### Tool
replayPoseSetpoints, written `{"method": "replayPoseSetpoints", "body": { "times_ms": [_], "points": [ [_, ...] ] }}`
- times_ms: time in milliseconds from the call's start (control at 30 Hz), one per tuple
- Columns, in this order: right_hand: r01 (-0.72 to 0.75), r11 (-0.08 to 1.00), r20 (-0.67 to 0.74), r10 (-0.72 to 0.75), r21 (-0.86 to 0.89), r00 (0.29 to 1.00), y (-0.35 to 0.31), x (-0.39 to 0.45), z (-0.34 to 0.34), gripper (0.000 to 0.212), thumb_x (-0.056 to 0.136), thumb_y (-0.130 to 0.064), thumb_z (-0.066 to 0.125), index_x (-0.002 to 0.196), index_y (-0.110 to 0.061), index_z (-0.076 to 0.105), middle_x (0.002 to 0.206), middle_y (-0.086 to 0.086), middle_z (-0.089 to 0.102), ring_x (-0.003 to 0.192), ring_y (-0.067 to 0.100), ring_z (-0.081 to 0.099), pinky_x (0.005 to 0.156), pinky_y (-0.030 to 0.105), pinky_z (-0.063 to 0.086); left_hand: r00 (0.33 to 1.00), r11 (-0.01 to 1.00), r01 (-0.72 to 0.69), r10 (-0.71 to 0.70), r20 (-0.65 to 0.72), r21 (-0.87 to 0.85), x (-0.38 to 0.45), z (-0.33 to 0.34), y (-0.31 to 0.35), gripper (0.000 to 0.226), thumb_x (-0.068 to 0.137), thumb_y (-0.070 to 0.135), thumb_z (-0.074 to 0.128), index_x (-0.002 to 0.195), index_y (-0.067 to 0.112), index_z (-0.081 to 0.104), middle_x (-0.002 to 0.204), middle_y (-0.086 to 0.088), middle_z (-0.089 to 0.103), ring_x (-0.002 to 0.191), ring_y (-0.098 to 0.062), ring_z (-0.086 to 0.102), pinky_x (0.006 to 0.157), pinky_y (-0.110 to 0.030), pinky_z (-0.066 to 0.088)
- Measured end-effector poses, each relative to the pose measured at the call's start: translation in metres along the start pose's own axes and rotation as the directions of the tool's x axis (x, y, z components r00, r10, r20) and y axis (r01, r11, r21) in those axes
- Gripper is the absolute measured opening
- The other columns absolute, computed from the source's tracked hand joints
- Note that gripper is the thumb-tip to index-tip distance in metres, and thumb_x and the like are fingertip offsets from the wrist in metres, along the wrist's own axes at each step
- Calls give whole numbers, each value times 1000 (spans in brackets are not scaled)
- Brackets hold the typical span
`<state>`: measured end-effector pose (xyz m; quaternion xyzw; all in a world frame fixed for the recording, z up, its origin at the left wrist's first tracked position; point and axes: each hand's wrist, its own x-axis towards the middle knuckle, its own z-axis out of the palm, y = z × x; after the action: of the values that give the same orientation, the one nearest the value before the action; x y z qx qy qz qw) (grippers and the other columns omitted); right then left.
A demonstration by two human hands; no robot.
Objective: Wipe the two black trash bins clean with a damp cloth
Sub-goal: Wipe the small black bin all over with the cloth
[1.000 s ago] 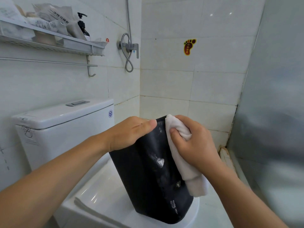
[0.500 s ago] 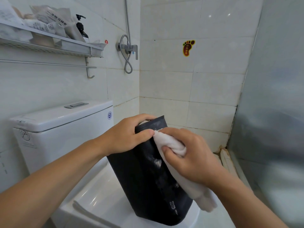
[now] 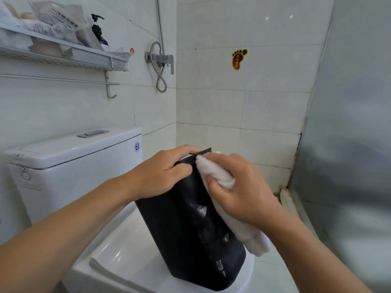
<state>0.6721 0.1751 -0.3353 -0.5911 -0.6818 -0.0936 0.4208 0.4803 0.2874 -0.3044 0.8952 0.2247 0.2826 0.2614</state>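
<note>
left hand (image 3: pixel 163 176) gripping black bin (image 3: pixel 190 233) rim, right hand (image 3: pixel 239 189) clutching white cloth (image 3: pixel 220 176) against it

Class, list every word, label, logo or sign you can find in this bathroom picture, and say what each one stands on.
"小心地滑": foot-shaped sticker on the wall tile.
Round blue logo on the toilet tank: too small to read.
Printed packets on the shelf: Chinese print, too blurred to read.
Pump bottle label: too small to read.
Black trash bin: white smears only, no text.

White glazed wall tiles (image 3: pixel 211 106) all round; white ceramic toilet cistern (image 3: pixel 69 166) at 9 o'clock, grey metal wall shelf (image 3: pixel 63 58) at 10, frosted glass partition (image 3: pixel 351 144) at 3.
</note>
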Motion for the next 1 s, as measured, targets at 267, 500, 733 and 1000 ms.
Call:
{"method": "replayPoseSetpoints", "body": {
  "times_ms": [267, 500, 733, 1000],
  "points": [
    [-37, 985, -78, 24, -170, 997, 5, 3, -4, 35, 88, -41, 60, 123, -48, 62, 84, -8, 54, 75, 21, 60, 66, 42, 54, 1000, 1000, -14, 14, 11, 27, 3, 4, 9, 49, 94, 25, 46, 133, 52, 58, 131, 30, 65, 128, 2, 57, 111, -32, 46],
    [-114, 979, -129, 93, -168, 987, 6, 5, -1, 26, 89, -39, 61, 114, -45, 63, 80, -7, 55, 72, 20, 59, 64, 41, 53, 999, 999, -32, 32, 18, -9, -2, 4, 8, 55, 103, 7, 47, 141, 44, 60, 131, 18, 71, 124, -8, 64, 111, -40, 49],
    [37, 988, 18, -35, -147, 999, -10, -3, -8, 31, 87, -44, 57, 118, -47, 64, 82, -8, 55, 71, 14, 59, 61, 33, 49, 999, 999, -35, 35, 28, -13, -2, 2, 7, 57, 99, 9, 47, 145, 40, 59, 135, 24, 68, 130, -3, 60, 113, -37, 47],
    [23, 986, -47, -32, -168, 998, 1, -4, -8, 33, 85, -40, 61, 118, -44, 65, 83, -8, 54, 72, 19, 60, 60, 36, 49, 998, 999, -42, 43, 43, -24, 2, 7, 10, 58, 95, 17, 45, 142, 49, 60, 135, 15, 70, 128, -10, 62, 114, -46, 46]
  ]
}}
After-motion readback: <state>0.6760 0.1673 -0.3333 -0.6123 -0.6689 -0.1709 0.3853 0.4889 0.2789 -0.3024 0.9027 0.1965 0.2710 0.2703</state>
